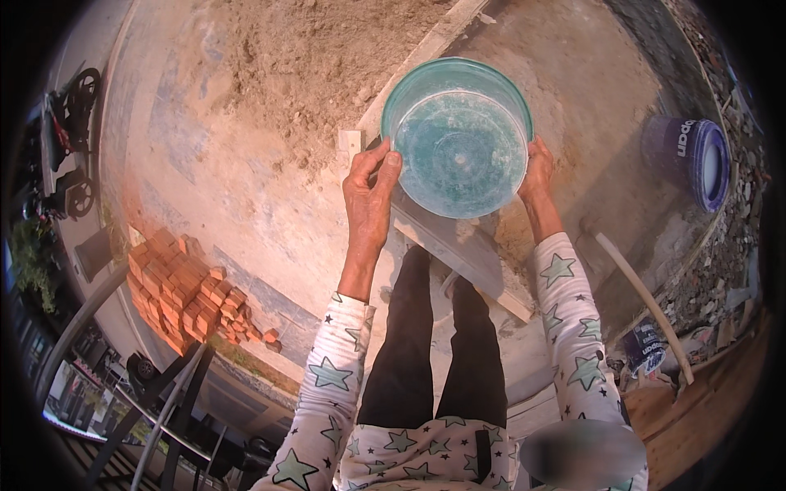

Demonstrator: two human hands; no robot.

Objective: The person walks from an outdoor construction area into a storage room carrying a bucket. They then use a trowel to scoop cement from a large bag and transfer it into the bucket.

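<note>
A round, translucent green plastic basin (pixel 460 155) is held out in front of me, its inside smeared with pale residue and nothing lying in it. My left hand (pixel 372 188) grips the left rim, thumb on the near side. On the opposite side my right hand (pixel 537 173) is closed on the rim, with part of its fingers hidden behind the wall. Below the basin, a wooden plank (pixel 467 254) lies slantwise across the ground in front of my legs.
Loose sand (pixel 303 74) spreads at the far left of the basin. Stacked red bricks (pixel 184 290) stand at left. On the right are a purple bucket (pixel 684 155), a wooden handle (pixel 647 303) and rubble (pixel 704 286). A motorbike (pixel 74 139) is parked at far left.
</note>
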